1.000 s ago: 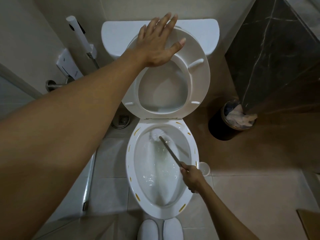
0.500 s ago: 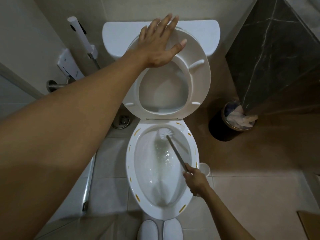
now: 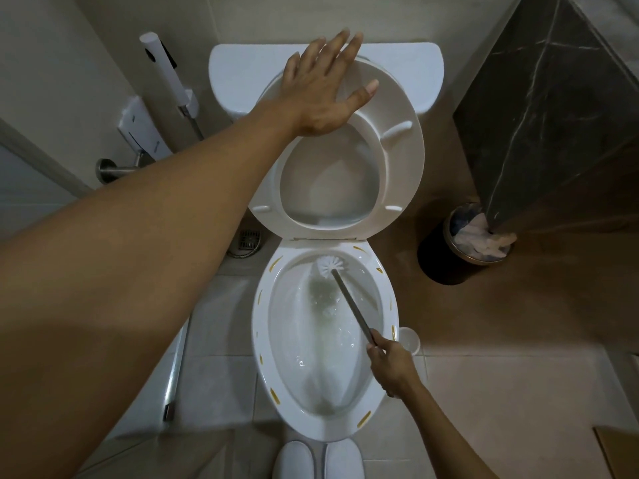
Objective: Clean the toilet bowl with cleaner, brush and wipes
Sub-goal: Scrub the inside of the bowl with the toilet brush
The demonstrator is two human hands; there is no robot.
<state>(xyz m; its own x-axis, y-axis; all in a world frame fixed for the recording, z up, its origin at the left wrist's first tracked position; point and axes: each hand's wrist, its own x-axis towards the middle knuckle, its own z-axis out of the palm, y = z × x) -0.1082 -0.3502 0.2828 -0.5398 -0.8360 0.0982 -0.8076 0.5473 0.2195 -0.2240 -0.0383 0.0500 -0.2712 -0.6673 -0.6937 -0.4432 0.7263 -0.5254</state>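
One toilet bowl point(image 3: 264, 319) holds one brush point(image 3: 330, 265), its white head against the bowl's far inner wall, just below the raised seat point(image 3: 403, 146). The right hand point(image 3: 392, 366) grips the brush handle at the bowl's right rim, while the left hand point(image 3: 320, 95) rests flat, fingers spread, on the seat's top.

a white handheld bidet sprayer point(image 3: 165, 69) hangs in a holder on the beige wall at the left, with a white wall-mounted box point(image 3: 141, 129) and a round steel fitting point(image 3: 105, 169) just below it. a square metal floor drain point(image 3: 249, 239) sits in the pale tiled floor point(image 3: 501, 392) beside the toilet's base, and a long chrome bar point(image 3: 175, 375) runs along the floor at the left. at the right, a round black waste bin point(image 3: 446, 257) holding crumpled paper stands at the foot of a dark veined marble panel point(image 3: 553, 108), and two white slippers point(image 3: 318, 459) show at the bottom edge.
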